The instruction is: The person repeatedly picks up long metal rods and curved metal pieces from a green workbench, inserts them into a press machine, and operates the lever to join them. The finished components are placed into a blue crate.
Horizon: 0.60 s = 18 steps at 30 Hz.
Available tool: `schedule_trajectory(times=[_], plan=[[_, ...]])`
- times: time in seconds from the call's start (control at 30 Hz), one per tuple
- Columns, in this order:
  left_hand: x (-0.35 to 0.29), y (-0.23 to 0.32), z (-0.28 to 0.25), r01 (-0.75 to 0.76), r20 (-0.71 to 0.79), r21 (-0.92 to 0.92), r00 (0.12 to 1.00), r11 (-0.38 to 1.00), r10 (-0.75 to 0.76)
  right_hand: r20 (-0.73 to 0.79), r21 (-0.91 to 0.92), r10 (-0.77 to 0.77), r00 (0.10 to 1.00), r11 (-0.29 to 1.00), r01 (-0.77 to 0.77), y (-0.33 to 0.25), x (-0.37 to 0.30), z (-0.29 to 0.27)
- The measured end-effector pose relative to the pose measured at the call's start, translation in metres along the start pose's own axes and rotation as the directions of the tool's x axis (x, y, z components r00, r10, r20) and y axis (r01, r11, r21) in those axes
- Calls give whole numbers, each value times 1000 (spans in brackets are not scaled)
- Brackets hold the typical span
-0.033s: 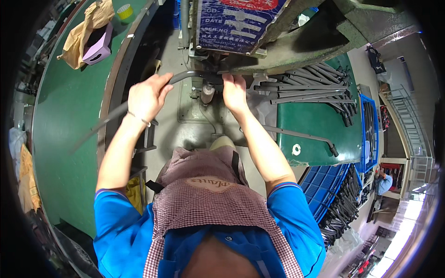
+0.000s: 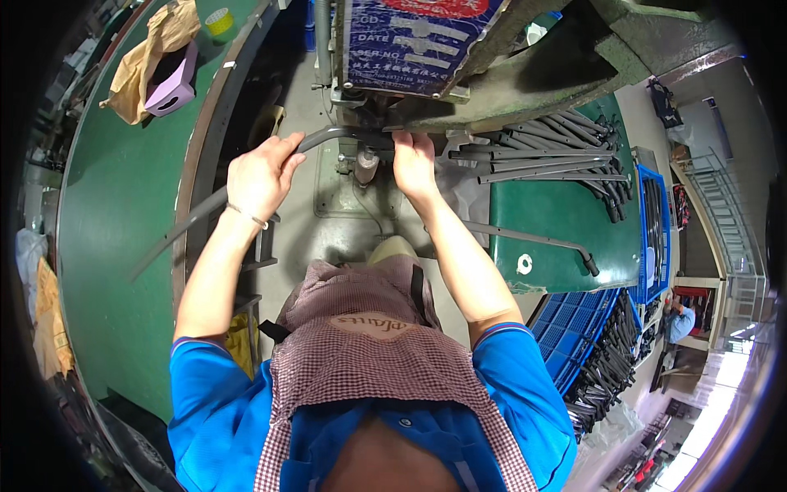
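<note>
My left hand (image 2: 261,176) is closed round a bent grey metal tube (image 2: 193,215), whose long straight part slopes down to the left past my wrist over the green table. Its curved part reaches right to a dark end under the machine's edge. At that end my right hand (image 2: 414,164) has its fingers bent up against the tube, and the fingertips are partly hidden by the machine (image 2: 459,111). Just below the bend stands a metal cylinder (image 2: 366,166), part of the machine.
More grey tubes (image 2: 557,156) lie piled on a green table (image 2: 549,262) at right, with one bent tube (image 2: 533,238) nearer me. Below are blue crates (image 2: 574,336). The left green table (image 2: 123,213) holds a purple box (image 2: 176,86) and brown paper (image 2: 135,78). A person (image 2: 679,321) is far right.
The tube's free left end has shifted slightly down and right, and my left hand a little to the right with it. My right hand stays in place.
</note>
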<state>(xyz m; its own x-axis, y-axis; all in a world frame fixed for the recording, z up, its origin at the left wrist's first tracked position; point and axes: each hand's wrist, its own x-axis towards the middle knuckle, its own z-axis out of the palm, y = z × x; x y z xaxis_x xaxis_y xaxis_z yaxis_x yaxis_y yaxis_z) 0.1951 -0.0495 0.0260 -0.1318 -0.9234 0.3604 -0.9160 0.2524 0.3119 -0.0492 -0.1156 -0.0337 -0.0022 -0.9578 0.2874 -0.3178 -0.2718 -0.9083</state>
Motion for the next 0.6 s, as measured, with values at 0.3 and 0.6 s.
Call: schedule_trajectory(times=[0.3, 0.6], plan=[[1, 15, -7, 64, 1, 11, 998, 998, -64, 37, 157, -57, 998, 986, 50, 34, 2, 5], [-6, 17, -1, 77, -54, -18, 995, 997, -78, -11, 98, -150, 989, 984, 151, 37, 0, 12]])
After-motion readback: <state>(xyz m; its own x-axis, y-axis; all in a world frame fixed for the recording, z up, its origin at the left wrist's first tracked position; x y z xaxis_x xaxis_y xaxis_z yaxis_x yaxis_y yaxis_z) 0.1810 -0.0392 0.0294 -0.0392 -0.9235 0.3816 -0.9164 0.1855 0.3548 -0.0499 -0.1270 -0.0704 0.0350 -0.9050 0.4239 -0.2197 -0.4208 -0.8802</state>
